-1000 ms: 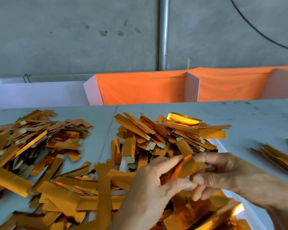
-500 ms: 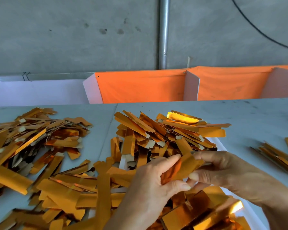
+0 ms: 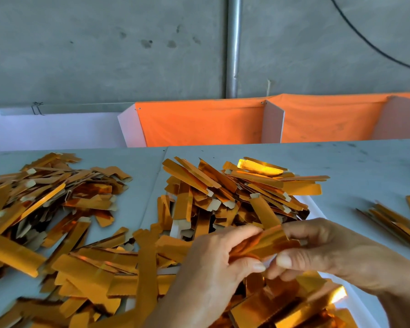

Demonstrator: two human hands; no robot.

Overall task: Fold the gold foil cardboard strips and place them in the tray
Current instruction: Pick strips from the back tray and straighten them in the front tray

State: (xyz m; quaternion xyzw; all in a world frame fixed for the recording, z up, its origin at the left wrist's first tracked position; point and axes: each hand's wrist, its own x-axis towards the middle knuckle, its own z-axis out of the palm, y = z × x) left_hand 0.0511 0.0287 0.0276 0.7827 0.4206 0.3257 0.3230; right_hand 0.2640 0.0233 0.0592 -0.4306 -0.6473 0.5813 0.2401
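Observation:
Both hands hold one gold foil strip (image 3: 268, 241) above the heap. My left hand (image 3: 213, 271) pinches its left end between thumb and fingers. My right hand (image 3: 327, 252) grips its right end, thumb underneath. The strip is creased along its length. Beneath the hands lies a white tray (image 3: 314, 207), mostly buried under a heap of folded gold strips (image 3: 234, 192); only part of its right rim shows. More folded strips (image 3: 301, 306) lie in the tray's near end.
A loose pile of gold strips (image 3: 47, 200) covers the grey table (image 3: 365, 166) at left and front. A small bundle of strips (image 3: 398, 221) lies at the right edge. Orange cloth bins (image 3: 199, 124) stand behind the table, in front of a concrete wall.
The strip has been turned from slanted up-right to more level between the hands. My right thumb has slid under it. The hands stay in much the same place.

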